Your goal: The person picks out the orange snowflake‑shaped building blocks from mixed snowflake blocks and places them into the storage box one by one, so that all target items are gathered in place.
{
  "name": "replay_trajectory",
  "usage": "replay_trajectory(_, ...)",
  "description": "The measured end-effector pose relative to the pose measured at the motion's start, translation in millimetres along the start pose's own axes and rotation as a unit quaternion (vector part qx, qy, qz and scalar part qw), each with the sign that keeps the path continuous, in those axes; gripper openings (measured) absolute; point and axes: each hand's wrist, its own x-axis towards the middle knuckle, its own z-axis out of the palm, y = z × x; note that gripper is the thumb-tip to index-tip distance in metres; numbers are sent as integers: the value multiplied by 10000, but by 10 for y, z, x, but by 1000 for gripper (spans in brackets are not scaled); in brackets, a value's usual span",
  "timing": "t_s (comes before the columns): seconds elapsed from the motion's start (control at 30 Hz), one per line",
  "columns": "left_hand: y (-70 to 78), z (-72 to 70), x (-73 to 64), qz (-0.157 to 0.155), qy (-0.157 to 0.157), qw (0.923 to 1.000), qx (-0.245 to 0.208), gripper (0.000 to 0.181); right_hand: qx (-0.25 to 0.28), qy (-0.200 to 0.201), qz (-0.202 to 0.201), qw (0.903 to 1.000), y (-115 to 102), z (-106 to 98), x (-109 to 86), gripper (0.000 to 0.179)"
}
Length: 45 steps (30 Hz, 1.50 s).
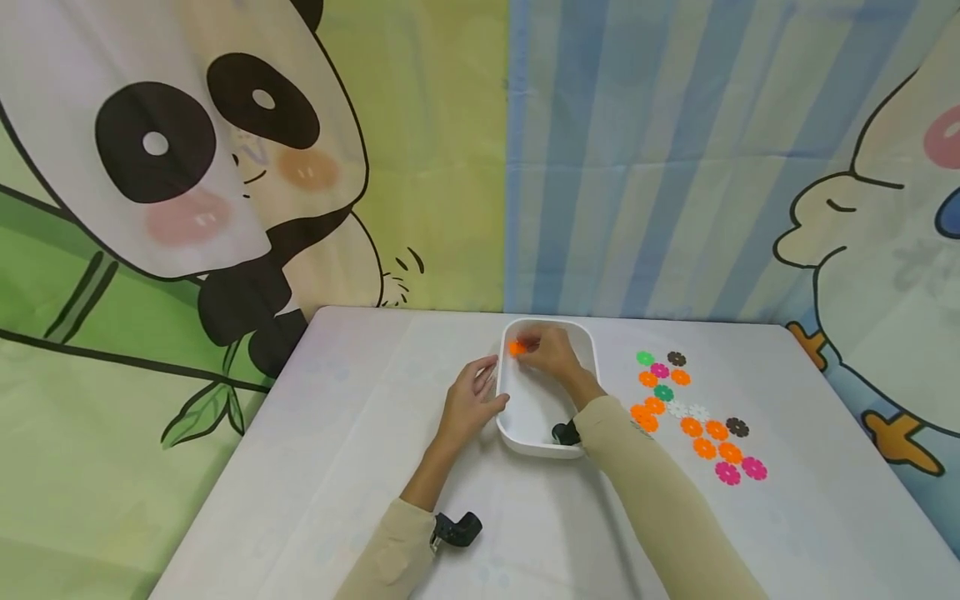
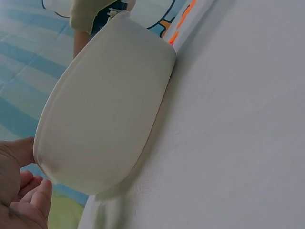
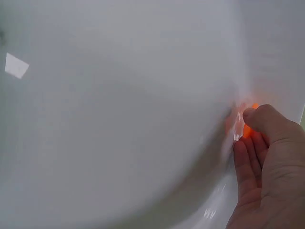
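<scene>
My right hand (image 1: 551, 352) reaches into the white plastic bin (image 1: 503, 417) near its far left corner. Between thumb and fingertips it pinches an orange snowflake disc (image 1: 516, 348), a flat piece with a notched edge. In the right wrist view, the orange disc (image 3: 249, 128) is beside the bin wall, partly covered by the thumb. At the bin's left side, my left hand (image 1: 467, 404) touches the rim with thumb and fingers spread apart. The left wrist view shows that hand (image 2: 24, 186) against the outside of the rim.
Right of the bin, several snowflake discs lie flat on the white table (image 1: 300, 500): orange ones (image 1: 704, 448), pink ones (image 1: 727, 473), green ones (image 1: 663, 392), white ones (image 1: 698, 412) and dark brown ones (image 1: 737, 427). A printed cloth (image 1: 600, 167) hangs behind the table.
</scene>
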Motion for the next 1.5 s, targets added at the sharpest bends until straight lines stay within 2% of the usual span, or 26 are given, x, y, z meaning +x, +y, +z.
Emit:
replay_trajectory(0.13, 141, 1, -17, 219, -136, 9996, -132, 71, -75, -120, -7, 9999, 11, -13, 1, 33)
replay_trajectory(0.23, 276, -2, -41, 198, -255, 9994, -135, 72, -127, -181, 5, 9998, 17, -17, 4, 33)
replay_trajectory(0.3, 303, -2, -48, 125, -267, 9995, -113, 72, -212, -229, 54, 9995, 23, -14, 6, 33)
replay_trajectory(0.37, 275, 1, -45, 48, -220, 9997, -76, 72, -284, -298, 147, 9990, 27, -7, 7, 33)
replay_trajectory(0.57, 33, 10, -1, -17, -14, 10000, 45, 74, -381, -427, 387, 9976, 31, 6, 7, 33)
replay_trajectory(0.77, 35, 12, 0, -8, 21, 9999, 108, 71, -376, -363, 126, 9986, 41, 0, 21, 34)
replay_trajectory(0.93, 37, 14, 6, 59, -2, 10000, 61, 71, 41, -106, -67, 9999, -67, -70, 41, 35)
replay_trajectory(1.07, 41, 26, -6, -106, 28, 9999, 71, 71, 362, 52, -157, 9992, -259, -282, 54, 34)
replay_trajectory(1.17, 45, 33, -17, -143, 34, 9998, 95, 72, 488, 216, -359, 9979, -353, -558, 65, 33)
replay_trajectory(1.23, 41, 34, -18, -128, 4, 9999, 99, 72, 437, 339, -498, 9972, -343, -774, 57, 33)
replay_trajectory(1.3, 42, 34, -19, -95, -21, 9999, 143, 72, 421, 405, -489, 9971, -282, -1005, 23, 33)
replay_trajectory(1.37, 42, 35, -19, -103, -10, 9998, 178, 71, 216, 489, -301, 9981, -166, -1226, -56, 32)
replay_trajectory(1.5, 45, 33, -22, -163, 76, 9996, 234, 70, -297, 542, 352, 9975, 200, -1590, -321, 33)
